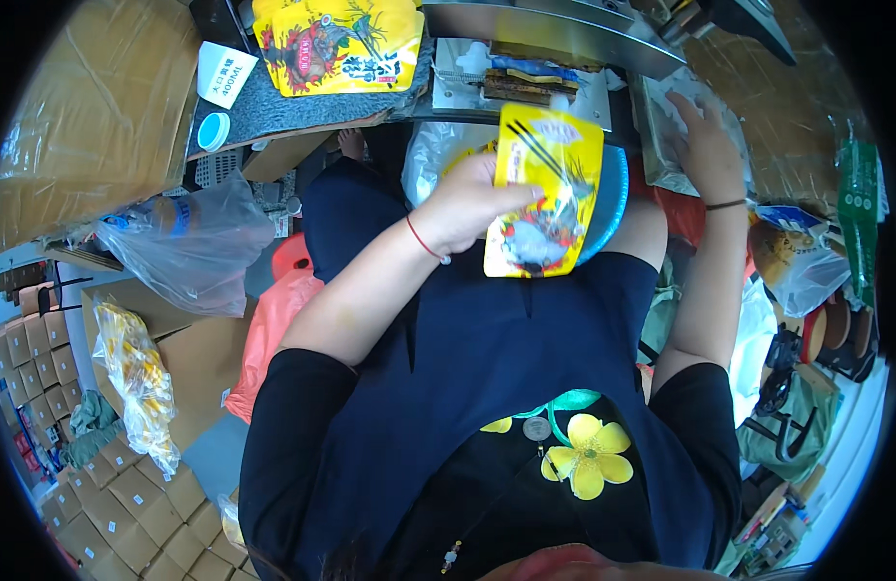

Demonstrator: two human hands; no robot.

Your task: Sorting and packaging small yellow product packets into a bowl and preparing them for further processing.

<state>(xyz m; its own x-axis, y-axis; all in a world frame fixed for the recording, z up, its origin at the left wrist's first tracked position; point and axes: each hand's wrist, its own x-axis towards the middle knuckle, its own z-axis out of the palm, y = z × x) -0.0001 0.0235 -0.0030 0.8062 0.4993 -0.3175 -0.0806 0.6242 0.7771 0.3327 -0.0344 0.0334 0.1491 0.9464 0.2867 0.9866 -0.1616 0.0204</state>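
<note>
My left hand (464,205) is closed on the lower-left side of a yellow printed pouch (550,237), its thumb across the front. The pouch is tilted and sits above my lap, in front of a blue round basin (615,194) that it partly hides. Off to the right, my right hand (705,150) reaches over a pale, see-through tray (661,160). Its fingers are apart, and I see nothing held in them. What lies in the tray is hard to make out. A stack of similar yellow pouches (337,48) lies on the grey work surface at the far left.
A metal machine (555,29) stands at the far middle. Left of it are a white paper label (226,75) and a blue round cap (214,132). Cardboard boxes (90,116) flank the workplace. A clear plastic bag (201,242) and a red bag (277,329) hang at the left.
</note>
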